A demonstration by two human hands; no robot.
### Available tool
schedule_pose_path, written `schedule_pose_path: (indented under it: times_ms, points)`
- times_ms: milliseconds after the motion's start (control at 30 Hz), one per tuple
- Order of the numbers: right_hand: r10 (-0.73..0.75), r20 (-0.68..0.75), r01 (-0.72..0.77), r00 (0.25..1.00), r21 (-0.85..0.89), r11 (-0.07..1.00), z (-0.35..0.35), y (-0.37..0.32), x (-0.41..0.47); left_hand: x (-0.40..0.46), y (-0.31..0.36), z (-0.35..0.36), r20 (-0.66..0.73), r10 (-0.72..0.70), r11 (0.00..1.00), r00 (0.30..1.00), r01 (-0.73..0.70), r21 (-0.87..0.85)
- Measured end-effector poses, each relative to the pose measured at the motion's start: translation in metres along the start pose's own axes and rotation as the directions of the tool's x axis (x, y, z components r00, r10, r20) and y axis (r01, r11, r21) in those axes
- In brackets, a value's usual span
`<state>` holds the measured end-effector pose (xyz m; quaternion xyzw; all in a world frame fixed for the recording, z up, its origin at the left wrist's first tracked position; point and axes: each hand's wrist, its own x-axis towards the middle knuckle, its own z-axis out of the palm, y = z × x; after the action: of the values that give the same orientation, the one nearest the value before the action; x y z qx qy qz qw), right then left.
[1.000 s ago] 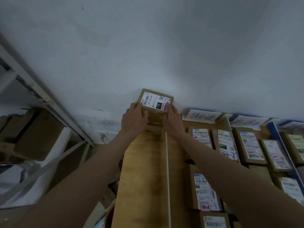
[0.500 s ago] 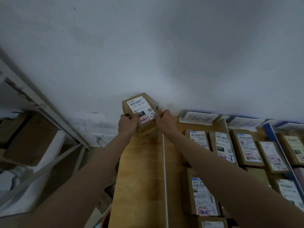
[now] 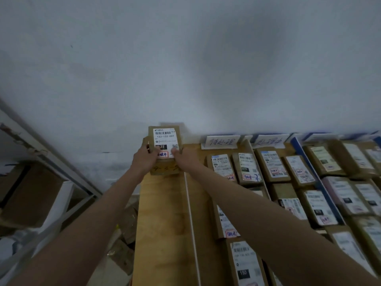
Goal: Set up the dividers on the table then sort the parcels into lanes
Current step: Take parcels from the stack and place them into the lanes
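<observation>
A small brown parcel (image 3: pixel 165 139) with a white shipping label stands upright at the far end of the wooden table (image 3: pixel 162 223), against the wall. My left hand (image 3: pixel 144 161) grips its lower left side and my right hand (image 3: pixel 184 159) pinches its lower right corner. Under it lies another brown box (image 3: pixel 165 169) with handwriting on its front. A thin white divider (image 3: pixel 190 213) runs along the table just right of the parcel. A blue divider (image 3: pixel 317 182) stands further right.
Several labelled parcels (image 3: pixel 247 169) lie in lanes to the right, behind handwritten lane signs (image 3: pixel 221 141) at the wall. A metal shelf frame (image 3: pixel 51 162) with cardboard boxes (image 3: pixel 33 195) stands to the left of the table. More boxes lie on the floor below.
The parcel has turned from a tilted, sideways pose to standing upright with its label facing me, and both hands have shifted down to its lower edge.
</observation>
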<state>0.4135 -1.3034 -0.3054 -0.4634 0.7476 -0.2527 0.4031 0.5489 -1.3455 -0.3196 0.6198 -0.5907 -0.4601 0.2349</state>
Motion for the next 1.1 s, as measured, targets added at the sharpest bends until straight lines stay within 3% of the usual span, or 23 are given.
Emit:
schedule_pose_path:
  times_ms: [233, 433, 833, 1100]
  points:
    - [0.048, -0.067, -0.048, 0.997, 0.002, 0.999, -0.055, 0.014, -0.074, -0.064, 0.019, -0.002, 0.089, 0.145, 0.932, 0.985, -0.166, 0.321]
    - [0.079, -0.109, -0.08, 0.991, 0.0, 0.997, -0.094, 0.052, -0.141, -0.119, 0.014, 0.012, 0.187, 0.321, 0.68, 0.928, -0.363, 0.637]
    - [0.204, -0.22, -0.173, 0.954, 0.151, 0.973, -0.174, 0.179, -0.25, -0.244, 0.04, 0.12, 0.28, 0.432, 0.399, 0.857, -0.46, 0.793]
    - [0.202, -0.27, -0.164, 0.942, 0.155, 0.974, -0.248, 0.274, -0.324, -0.341, 0.04, 0.195, 0.22, 0.413, 0.432, 0.884, -0.403, 0.807]
